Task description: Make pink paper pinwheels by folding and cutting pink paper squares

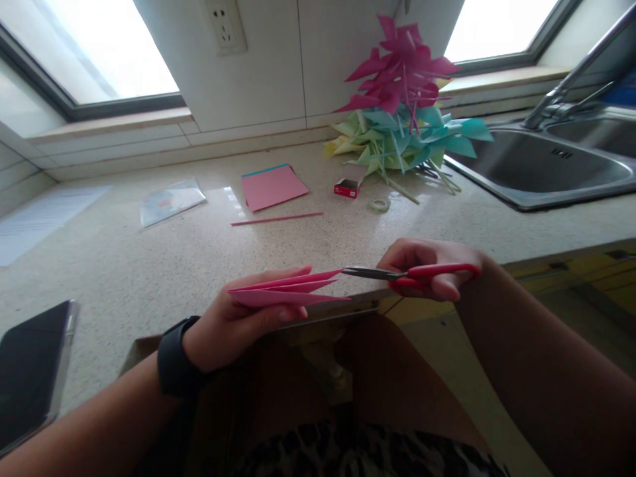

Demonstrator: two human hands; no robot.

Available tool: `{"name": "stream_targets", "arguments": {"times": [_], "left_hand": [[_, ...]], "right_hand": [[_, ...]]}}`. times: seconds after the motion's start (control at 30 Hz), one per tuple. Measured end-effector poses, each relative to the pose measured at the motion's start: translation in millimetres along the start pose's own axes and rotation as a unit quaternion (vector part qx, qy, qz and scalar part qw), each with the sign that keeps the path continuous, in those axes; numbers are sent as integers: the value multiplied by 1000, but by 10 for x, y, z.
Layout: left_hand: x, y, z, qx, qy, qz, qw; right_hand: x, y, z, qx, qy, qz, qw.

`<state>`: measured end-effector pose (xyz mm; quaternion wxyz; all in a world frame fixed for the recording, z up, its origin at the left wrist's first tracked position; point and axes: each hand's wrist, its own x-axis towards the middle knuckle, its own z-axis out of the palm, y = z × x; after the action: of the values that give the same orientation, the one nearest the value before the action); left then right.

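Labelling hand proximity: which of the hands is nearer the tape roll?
Right. The right hand, holding scissors, is on the near side of the tape roll, slightly right; the left hand, holding folded pink paper, is farther off, left of it.

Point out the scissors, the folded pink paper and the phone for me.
Scissors [421, 271]: head view, on the red handle near the blades.
Folded pink paper [278, 297]: head view, on the lowest layer.
Phone [32, 374]: head view, on the dark screen.

passage between phone and 1 pink stick, scissors obstructing front edge, pinwheel pile blocking back right
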<state>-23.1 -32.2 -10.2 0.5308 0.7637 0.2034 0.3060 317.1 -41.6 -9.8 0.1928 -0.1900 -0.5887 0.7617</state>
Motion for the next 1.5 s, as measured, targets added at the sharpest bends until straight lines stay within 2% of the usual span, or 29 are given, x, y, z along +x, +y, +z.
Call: {"name": "stream_targets", "arguments": {"times": [0.67, 0.8, 1.17, 1.5], "left_hand": [[-25, -25, 3, -6, 5, -46, 999], [-30, -32, 7, -21, 18, -42, 999], [-1, -37, -1, -42, 3, -21, 999], [15, 3, 11, -44, 5, -30, 999]], "right_hand": [[37, -8, -5, -11, -22, -15, 1000], [31, 7, 2, -17, -6, -25, 1000], [31, 1, -12, -18, -18, -18, 1000], [25, 24, -17, -24, -21, -27, 999]]}}
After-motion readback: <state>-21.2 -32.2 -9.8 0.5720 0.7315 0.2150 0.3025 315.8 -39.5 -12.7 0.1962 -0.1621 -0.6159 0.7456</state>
